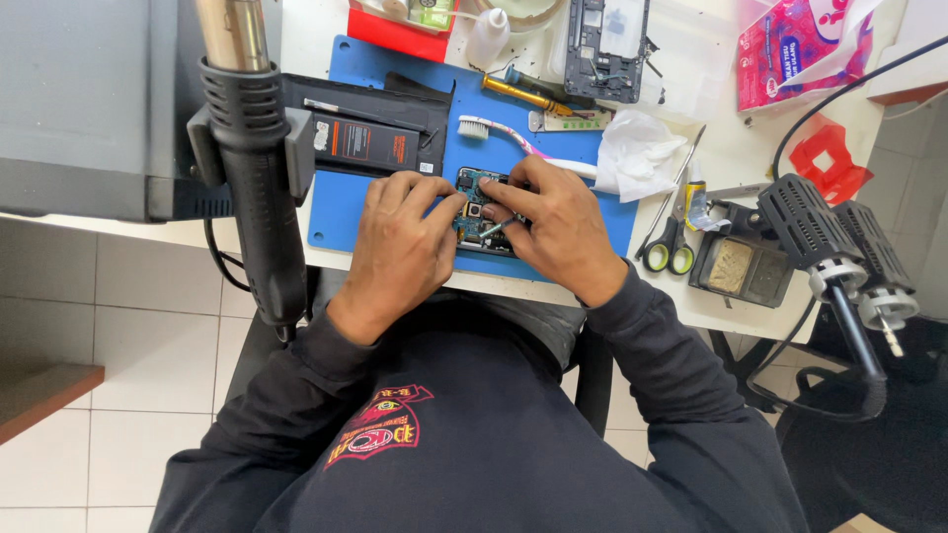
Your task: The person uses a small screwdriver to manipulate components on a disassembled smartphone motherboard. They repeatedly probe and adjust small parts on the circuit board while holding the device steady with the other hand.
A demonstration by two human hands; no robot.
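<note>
White tiles cover the floor below a white workbench, on which a blue work mat lies in front of the seated person. At the mat's near edge sits a small opened phone board, its greenish circuitry showing between the two hands. The left hand rests on the board's left side, fingers curled down and pressing on it. The right hand covers the right side; thumb and forefinger pinch what looks like a thin metal tool, possibly tweezers, though the fingers hide most of it, and its tip lies on the board.

Just beyond the hands a pink-and-white toothbrush lies across the mat, bristles to the left. To the left of it lies a black battery with an orange label, beside a black tray. A hot-air gun hangs in its holder at the bench's left edge, nozzle up. Right of the mat lie a crumpled white tissue, green-handled scissors and a dark stand with a brownish sponge. A second black handpiece juts out at the far right. A stripped phone frame and a pink tissue pack lie at the back.
</note>
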